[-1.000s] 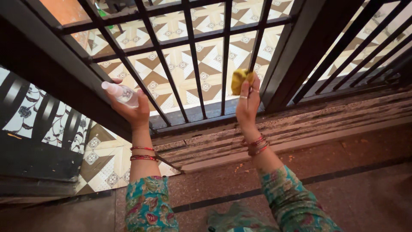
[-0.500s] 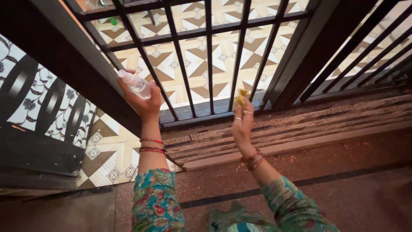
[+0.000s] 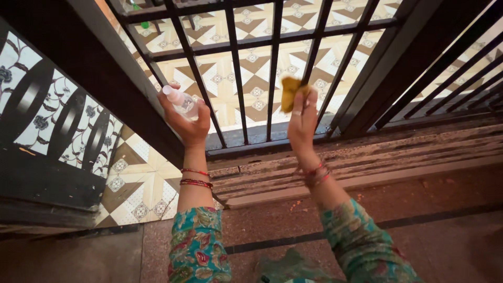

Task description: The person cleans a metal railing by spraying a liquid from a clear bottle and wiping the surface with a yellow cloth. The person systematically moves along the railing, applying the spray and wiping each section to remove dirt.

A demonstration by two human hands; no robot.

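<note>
Right grip [image 3: 303, 118] clenched on yellow cloth [image 3: 290, 92] at its fingertips, against black grille [image 3: 234, 78]; left grip [image 3: 183, 118] around clear spray bottle [image 3: 181, 101].

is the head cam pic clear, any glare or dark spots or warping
Head view: mostly sharp; the patterned tile floor beyond the dark metal grille is brightly lit, near washed out; the foreground is dim; straight bars splay outward, showing wide-angle warp; the yellow cloth looks slightly soft.

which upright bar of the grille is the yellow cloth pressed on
The bar at the right hand, just right of centre; the yellow cloth covers it. The other bars are bare.
</note>
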